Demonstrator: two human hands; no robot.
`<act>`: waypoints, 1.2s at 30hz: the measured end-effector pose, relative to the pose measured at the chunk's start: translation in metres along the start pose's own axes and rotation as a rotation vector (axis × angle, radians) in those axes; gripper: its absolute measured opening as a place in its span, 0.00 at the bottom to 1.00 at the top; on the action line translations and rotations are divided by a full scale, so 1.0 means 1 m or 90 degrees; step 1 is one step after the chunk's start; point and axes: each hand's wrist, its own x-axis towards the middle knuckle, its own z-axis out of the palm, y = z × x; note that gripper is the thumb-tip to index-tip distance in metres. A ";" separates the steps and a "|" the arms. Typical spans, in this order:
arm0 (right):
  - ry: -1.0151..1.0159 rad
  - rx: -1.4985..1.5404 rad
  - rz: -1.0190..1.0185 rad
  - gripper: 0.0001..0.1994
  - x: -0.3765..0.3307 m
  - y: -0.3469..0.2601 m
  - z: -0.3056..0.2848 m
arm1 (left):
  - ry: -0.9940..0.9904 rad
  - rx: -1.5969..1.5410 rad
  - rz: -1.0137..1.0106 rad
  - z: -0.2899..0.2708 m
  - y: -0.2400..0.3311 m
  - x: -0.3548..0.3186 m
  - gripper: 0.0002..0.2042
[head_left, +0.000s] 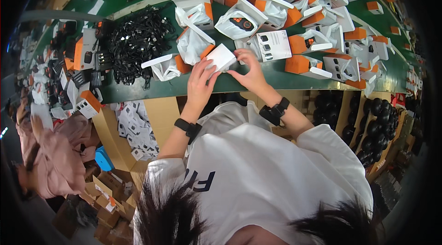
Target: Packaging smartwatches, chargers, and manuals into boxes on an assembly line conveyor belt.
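Both my hands hold a small white box [221, 56] over the near edge of the green table [258, 81]. My left hand [200, 80] grips its lower left side, thumb and fingers wrapped around it. My right hand [249, 69] pinches its right corner. A white leaflet with small black pictures [273, 45] lies just right of the box. Open orange-and-white boxes [240, 20] with plastic bags inside crowd the table behind it.
A tangled pile of black cables [137, 39] lies to the left on the table. Black devices and orange boxes [86, 54] sit further left. Cardboard cartons [138, 127] stand below the table, black round parts [375, 125] at the right. A person in pink [50, 153] sits at the left.
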 end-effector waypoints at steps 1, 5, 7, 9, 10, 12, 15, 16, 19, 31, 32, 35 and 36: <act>0.027 0.168 0.029 0.10 0.002 0.000 0.000 | -0.023 0.034 0.025 -0.002 -0.003 0.001 0.10; -0.166 0.063 -0.012 0.11 0.017 0.001 -0.016 | -0.052 0.111 0.098 0.000 -0.009 -0.003 0.10; -0.182 0.046 -0.049 0.11 0.019 0.012 -0.017 | -0.052 0.119 0.092 0.003 -0.008 -0.005 0.10; -0.200 0.028 -0.086 0.11 0.018 0.015 -0.019 | -0.050 0.128 0.084 0.005 -0.003 -0.006 0.10; -0.220 0.009 -0.107 0.12 0.018 0.014 -0.020 | -0.060 0.127 0.074 0.005 0.000 -0.007 0.10; -0.240 -0.011 -0.128 0.14 0.022 0.011 -0.024 | -0.068 0.124 0.065 0.004 0.000 -0.006 0.10; -0.269 -0.014 -0.165 0.13 0.028 0.015 -0.026 | -0.070 0.092 0.054 0.007 -0.008 -0.011 0.10; -0.287 -0.060 -0.213 0.12 0.030 0.017 -0.026 | -0.071 0.109 0.077 0.009 -0.010 -0.013 0.10; -0.304 -0.130 -0.288 0.11 0.034 0.025 -0.027 | -0.085 0.143 0.088 0.005 -0.002 -0.006 0.09; -0.265 -0.103 -0.318 0.07 0.039 0.032 -0.025 | -0.138 0.101 0.070 0.007 -0.007 -0.007 0.08; -0.244 -0.096 -0.322 0.06 0.042 0.034 -0.024 | -0.136 0.095 0.054 0.010 -0.009 -0.005 0.07; -0.310 -0.066 -0.239 0.06 0.049 0.026 -0.025 | -0.125 0.076 0.053 0.011 -0.015 -0.002 0.07; -0.322 -0.030 -0.187 0.07 0.048 0.021 -0.026 | -0.115 0.083 0.040 0.012 -0.014 -0.003 0.08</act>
